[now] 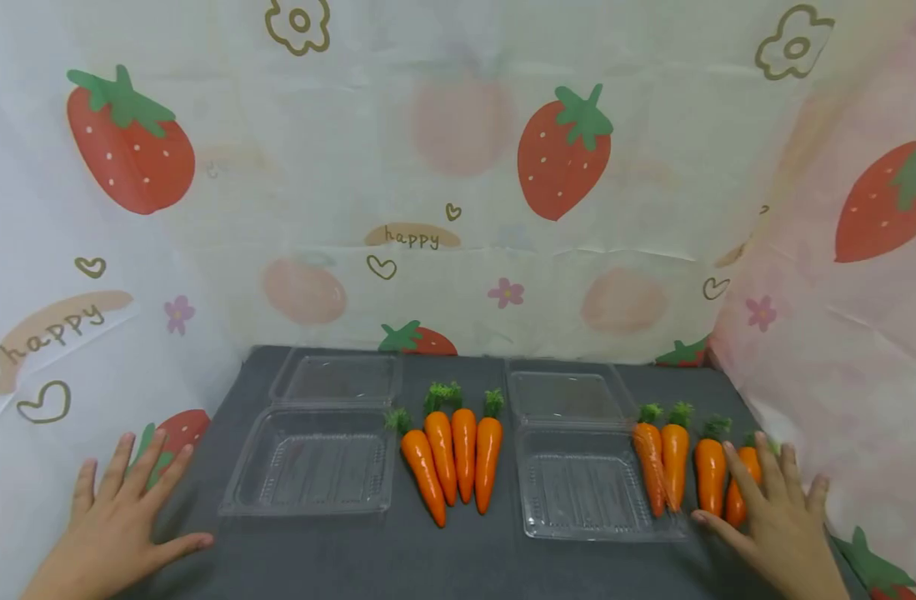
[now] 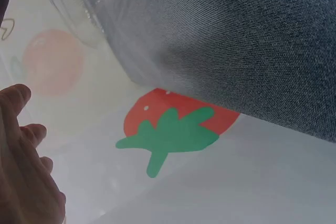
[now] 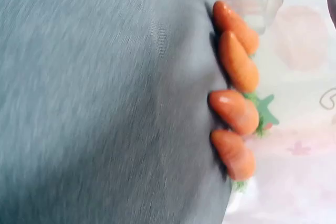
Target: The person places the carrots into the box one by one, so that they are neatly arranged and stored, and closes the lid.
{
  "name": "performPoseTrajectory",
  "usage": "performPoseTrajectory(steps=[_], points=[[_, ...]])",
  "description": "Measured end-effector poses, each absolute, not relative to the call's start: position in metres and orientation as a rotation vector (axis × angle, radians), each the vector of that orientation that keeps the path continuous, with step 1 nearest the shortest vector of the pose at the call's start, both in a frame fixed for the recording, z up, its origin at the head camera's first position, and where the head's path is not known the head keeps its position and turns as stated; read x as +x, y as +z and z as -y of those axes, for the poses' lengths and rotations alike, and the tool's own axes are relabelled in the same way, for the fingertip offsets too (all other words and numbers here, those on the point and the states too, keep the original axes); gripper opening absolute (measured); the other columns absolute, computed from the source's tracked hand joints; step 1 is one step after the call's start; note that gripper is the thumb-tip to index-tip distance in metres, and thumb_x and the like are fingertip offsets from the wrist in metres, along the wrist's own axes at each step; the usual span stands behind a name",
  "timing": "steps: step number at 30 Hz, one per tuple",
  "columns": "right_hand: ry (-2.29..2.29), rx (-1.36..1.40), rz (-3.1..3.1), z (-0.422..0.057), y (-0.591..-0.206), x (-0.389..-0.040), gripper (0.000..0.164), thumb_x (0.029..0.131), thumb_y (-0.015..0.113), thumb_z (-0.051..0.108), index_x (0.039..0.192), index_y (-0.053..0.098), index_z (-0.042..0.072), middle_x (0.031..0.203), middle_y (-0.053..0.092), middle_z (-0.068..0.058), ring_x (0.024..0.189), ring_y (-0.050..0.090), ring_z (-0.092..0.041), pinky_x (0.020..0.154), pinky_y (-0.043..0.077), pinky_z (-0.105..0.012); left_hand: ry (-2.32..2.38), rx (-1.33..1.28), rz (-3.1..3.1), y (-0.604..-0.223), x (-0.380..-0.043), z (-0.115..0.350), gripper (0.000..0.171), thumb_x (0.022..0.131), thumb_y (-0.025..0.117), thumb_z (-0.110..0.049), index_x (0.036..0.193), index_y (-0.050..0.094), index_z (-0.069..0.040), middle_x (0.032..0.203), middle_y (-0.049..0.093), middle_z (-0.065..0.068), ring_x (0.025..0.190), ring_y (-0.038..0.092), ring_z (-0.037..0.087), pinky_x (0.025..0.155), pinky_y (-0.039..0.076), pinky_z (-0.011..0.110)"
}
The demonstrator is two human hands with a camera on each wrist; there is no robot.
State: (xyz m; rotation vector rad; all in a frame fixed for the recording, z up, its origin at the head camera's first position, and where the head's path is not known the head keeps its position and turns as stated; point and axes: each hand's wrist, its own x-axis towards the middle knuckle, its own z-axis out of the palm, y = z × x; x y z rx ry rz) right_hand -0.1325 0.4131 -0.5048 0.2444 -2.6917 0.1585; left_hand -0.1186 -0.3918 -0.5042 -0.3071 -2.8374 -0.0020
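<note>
My left hand (image 1: 120, 521) hovers at the left edge of the table with its fingers spread, holding nothing. To its right stands a clear plastic box (image 1: 315, 504) with its lid raised behind it. Several orange carrots (image 1: 442, 454) with green tops lie between this box and a second clear box (image 1: 600, 527), also with its lid back. My right hand (image 1: 788, 525), fingers spread, overlaps the rightmost carrot (image 1: 748, 467) in the head view. Beside it are more carrots (image 3: 239, 61), two of them seen through the second box's right side in the head view.
A dark grey cloth (image 1: 442, 567) covers the table. White sheeting (image 1: 473, 167) printed with strawberries and hearts walls in the back and both sides, close beside each hand.
</note>
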Motion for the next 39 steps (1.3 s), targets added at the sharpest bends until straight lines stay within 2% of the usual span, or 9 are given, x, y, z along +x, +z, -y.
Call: performPoseTrajectory(steps=[6,8,11,13,20,25,32,35,39], points=[[0.219,0.248,2.669,-0.400,-0.502,-0.138,0.107,0.082,0.074,0.066,0.166,0.021,0.024,0.171,0.004,-0.020,0.155,-0.009,-0.048,0.109,-0.017,-0.080,-0.055,-0.310,2.852,-0.506,-0.119,0.394,0.132,0.069,0.078,-0.077,0.167,0.010,-0.018,0.172,-0.004,0.020,0.153,-0.021,0.045,0.115,-0.023,0.068],[0.238,0.237,2.666,-0.396,-0.502,-0.139,0.105,0.084,0.073,0.065,0.165,0.022,0.022,0.171,0.004,-0.022,0.154,-0.007,-0.052,0.108,-0.016,-0.081,-0.083,-0.332,2.838,-0.507,-0.120,0.395,0.134,0.068,0.080,-0.075,0.167,0.011,-0.017,0.171,0.000,0.022,0.154,-0.018,0.047,0.116,-0.018,0.072],[0.283,0.209,2.672,-0.390,-0.501,-0.141,0.102,0.088,0.072,0.061,0.166,0.019,0.021,0.170,0.002,-0.023,0.153,-0.007,-0.055,0.107,-0.017,-0.081,-0.132,-0.368,2.792,-0.509,-0.121,0.396,0.133,0.066,0.083,-0.071,0.166,0.015,-0.015,0.170,0.009,0.024,0.156,-0.010,0.046,0.116,-0.003,0.077],[0.313,0.204,2.663,-0.386,-0.501,-0.143,0.101,0.089,0.071,0.059,0.166,0.019,0.021,0.170,0.003,-0.025,0.152,-0.005,-0.057,0.107,-0.014,-0.083,-0.169,-0.385,2.769,-0.510,-0.122,0.396,0.134,0.065,0.086,-0.067,0.166,0.016,-0.014,0.170,0.011,0.024,0.157,-0.007,0.044,0.115,0.001,0.077],[0.416,0.242,2.625,-0.368,-0.499,-0.149,0.100,0.090,0.075,0.051,0.166,0.018,0.022,0.170,0.005,-0.025,0.152,0.000,-0.058,0.107,-0.011,-0.085,-0.269,-0.398,2.699,-0.510,-0.126,0.393,0.133,0.062,0.090,-0.061,0.166,0.018,-0.016,0.173,0.003,0.009,0.158,-0.007,0.037,0.120,-0.003,0.072],[0.436,0.243,2.611,-0.362,-0.502,-0.150,0.098,0.091,0.074,0.051,0.166,0.018,0.022,0.169,0.010,-0.026,0.153,0.001,-0.055,0.110,-0.011,-0.082,-0.291,-0.406,2.663,-0.510,-0.130,0.391,0.132,0.062,0.090,-0.061,0.166,0.020,-0.018,0.173,0.008,0.013,0.159,-0.003,0.037,0.120,0.000,0.072],[0.473,0.255,2.558,-0.356,-0.507,-0.153,0.094,0.090,0.075,0.050,0.164,0.026,0.018,0.165,0.021,-0.031,0.150,0.012,-0.059,0.109,-0.004,-0.085,-0.355,-0.404,2.667,-0.510,-0.130,0.388,0.132,0.062,0.092,-0.055,0.166,0.018,-0.019,0.172,0.008,0.016,0.159,-0.003,0.036,0.121,-0.004,0.070],[0.500,0.254,2.534,-0.353,-0.508,-0.155,0.093,0.088,0.077,0.048,0.162,0.031,0.016,0.162,0.026,-0.031,0.148,0.016,-0.060,0.109,-0.001,-0.085,-0.389,-0.409,2.657,-0.511,-0.131,0.388,0.132,0.062,0.093,-0.054,0.166,0.018,-0.019,0.172,0.010,0.017,0.159,-0.001,0.037,0.120,-0.003,0.072],[0.539,0.256,2.520,-0.347,-0.509,-0.157,0.091,0.087,0.079,0.045,0.160,0.035,0.013,0.161,0.029,-0.031,0.147,0.019,-0.060,0.111,0.002,-0.084,-0.446,-0.432,2.614,-0.512,-0.133,0.387,0.131,0.061,0.092,-0.055,0.165,0.022,-0.018,0.168,0.019,0.024,0.158,0.004,0.040,0.115,0.008,0.077]])
